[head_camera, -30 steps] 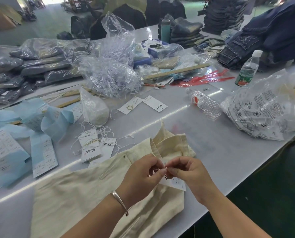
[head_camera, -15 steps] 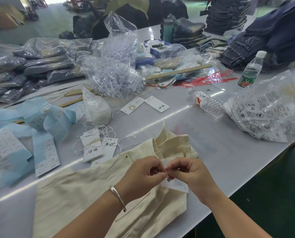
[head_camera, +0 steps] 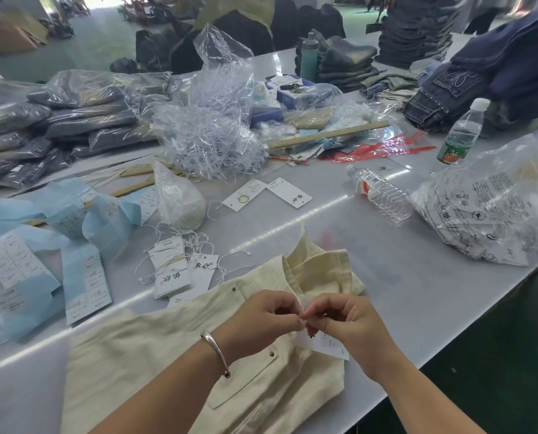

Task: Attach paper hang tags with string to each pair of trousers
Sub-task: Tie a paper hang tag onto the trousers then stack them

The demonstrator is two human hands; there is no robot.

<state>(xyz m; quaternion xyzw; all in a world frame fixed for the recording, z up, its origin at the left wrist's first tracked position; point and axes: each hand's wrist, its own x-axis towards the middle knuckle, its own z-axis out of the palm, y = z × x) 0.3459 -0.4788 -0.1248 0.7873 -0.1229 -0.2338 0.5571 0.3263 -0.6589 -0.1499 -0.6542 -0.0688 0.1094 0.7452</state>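
We hold our left hand (head_camera: 261, 317) and right hand (head_camera: 346, 324) knuckles-up with fingertips meeting over the waistband of the cream cotton trousers (head_camera: 173, 355), which lie flat on the near edge of the pale grey surface (head_camera: 402, 277). Both hands have fingers curled, pinching something fine between them; we cannot tell the string itself. The white paper hang tag (head_camera: 330, 347) lies just under the right hand, on the trousers. A silver bangle (head_camera: 216, 350) circles the left wrist. Beyond, a bundle of strung white tags (head_camera: 170, 274) sits near the waistband, pale blue paper labels (head_camera: 83, 277) to the left, a clear plastic bottle (head_camera: 380, 195) lying on its side farther right.
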